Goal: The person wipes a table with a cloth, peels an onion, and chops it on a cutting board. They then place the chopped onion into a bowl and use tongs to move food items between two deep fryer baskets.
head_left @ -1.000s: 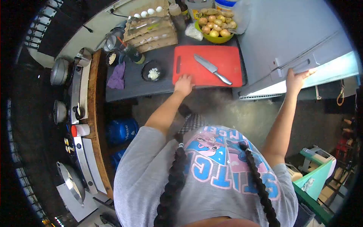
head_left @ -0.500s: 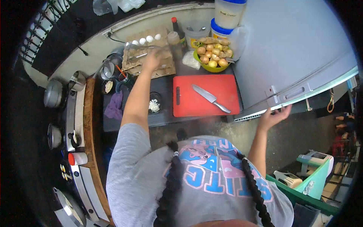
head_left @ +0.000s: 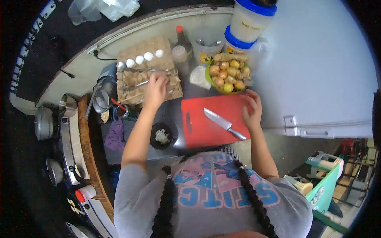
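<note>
My left hand (head_left: 157, 90) is over the cardboard egg trays (head_left: 174, 90), fingers curled together beside a thin metal utensil (head_left: 141, 83); whether it grips that handle is hidden. A metal ladle (head_left: 121, 66) lies across the trays, below a row of white eggs (head_left: 139, 60). My right hand (head_left: 253, 109), fingers apart and holding nothing, hovers at the right edge of the red cutting board (head_left: 196, 131). On the board lies a kitchen knife (head_left: 219, 119), its handle toward the lower right. Left of the board, a dark bowl (head_left: 154, 141) contains chopped white pieces (head_left: 162, 135).
A green bowl of onions (head_left: 228, 77) stands behind the board, near a bag of white stuff (head_left: 200, 77), a sauce bottle (head_left: 182, 39) and blue-lidded tubs (head_left: 252, 22). The white fridge (head_left: 325, 79) bounds the right. A purple cloth (head_left: 115, 135) and stove (head_left: 71, 146) are left.
My right hand has left the fridge's lower edge and moved left to the cutting board. My left hand remains over the egg trays, its fingers more curled. The camera view has shifted.
</note>
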### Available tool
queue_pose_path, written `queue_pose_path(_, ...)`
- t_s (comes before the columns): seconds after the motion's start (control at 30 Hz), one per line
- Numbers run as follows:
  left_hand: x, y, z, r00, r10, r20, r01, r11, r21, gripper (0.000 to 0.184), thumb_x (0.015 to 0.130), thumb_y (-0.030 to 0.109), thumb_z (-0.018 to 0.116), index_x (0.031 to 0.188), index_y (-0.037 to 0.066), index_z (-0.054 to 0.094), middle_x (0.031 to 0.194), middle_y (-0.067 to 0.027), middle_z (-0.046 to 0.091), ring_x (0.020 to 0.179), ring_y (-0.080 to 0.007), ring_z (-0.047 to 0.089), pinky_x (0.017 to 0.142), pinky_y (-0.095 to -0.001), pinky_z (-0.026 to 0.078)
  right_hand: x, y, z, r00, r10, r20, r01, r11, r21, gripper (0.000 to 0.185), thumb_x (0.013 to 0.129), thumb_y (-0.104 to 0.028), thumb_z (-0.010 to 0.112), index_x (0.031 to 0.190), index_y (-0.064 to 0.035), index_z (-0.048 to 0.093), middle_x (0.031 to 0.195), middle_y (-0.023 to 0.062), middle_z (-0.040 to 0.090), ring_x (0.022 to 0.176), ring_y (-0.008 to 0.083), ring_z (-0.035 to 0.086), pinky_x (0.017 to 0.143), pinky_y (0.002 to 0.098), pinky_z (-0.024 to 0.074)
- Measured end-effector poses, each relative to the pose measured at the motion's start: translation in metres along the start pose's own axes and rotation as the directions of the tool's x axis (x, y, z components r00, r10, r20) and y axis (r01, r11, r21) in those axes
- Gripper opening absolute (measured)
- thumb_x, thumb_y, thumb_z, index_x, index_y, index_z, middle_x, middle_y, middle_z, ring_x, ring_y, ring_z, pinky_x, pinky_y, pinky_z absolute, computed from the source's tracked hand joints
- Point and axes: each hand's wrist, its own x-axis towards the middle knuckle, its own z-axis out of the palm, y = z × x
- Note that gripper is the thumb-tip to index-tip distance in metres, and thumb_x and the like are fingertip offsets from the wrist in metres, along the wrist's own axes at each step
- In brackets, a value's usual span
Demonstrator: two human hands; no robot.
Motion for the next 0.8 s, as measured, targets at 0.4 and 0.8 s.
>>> queue_pose_path(0.4, -0.127, 0.141, 0.035, 0.710, -0.474, 0.522, 0.633, 0.753, -0.178, 0.017, 0.083, 0.010, 0.072, 0.093, 0.005, 0.059, 0.094, -0.0128, 0.064, 0.089, -0.0343, 0.064, 0.074, -0.0407, 0.052, 0.206, 0.039, 0.034, 0.996, -0.086, -0.037, 0.091, 0.983, 0.160, 0.023, 0.081, 0.007, 0.060, 0.099, -0.0033, 0.069, 0.096, 0.0129, 0.070, 0.088, 0.0277, 0.068, 0.077, 0.0340, 0.0533)
queue_pose_path(0.8, -0.139, 0.128, 0.050, 0.618, -0.532, 0.579, 0.777, 0.524, -0.349, 0.011, 0.084, 0.010, 0.070, 0.091, 0.002, 0.068, 0.093, -0.0152, 0.067, 0.088, -0.0314, 0.065, 0.075, -0.0370, 0.051, 0.281, 0.040, 0.105, 0.924, 0.013, 0.382, -0.003, 1.000, -0.028, 0.021, 0.085, -0.013, 0.069, 0.104, -0.0052, 0.070, 0.094, 0.0163, 0.066, 0.080, 0.0313, 0.066, 0.076, 0.0402, 0.0534)
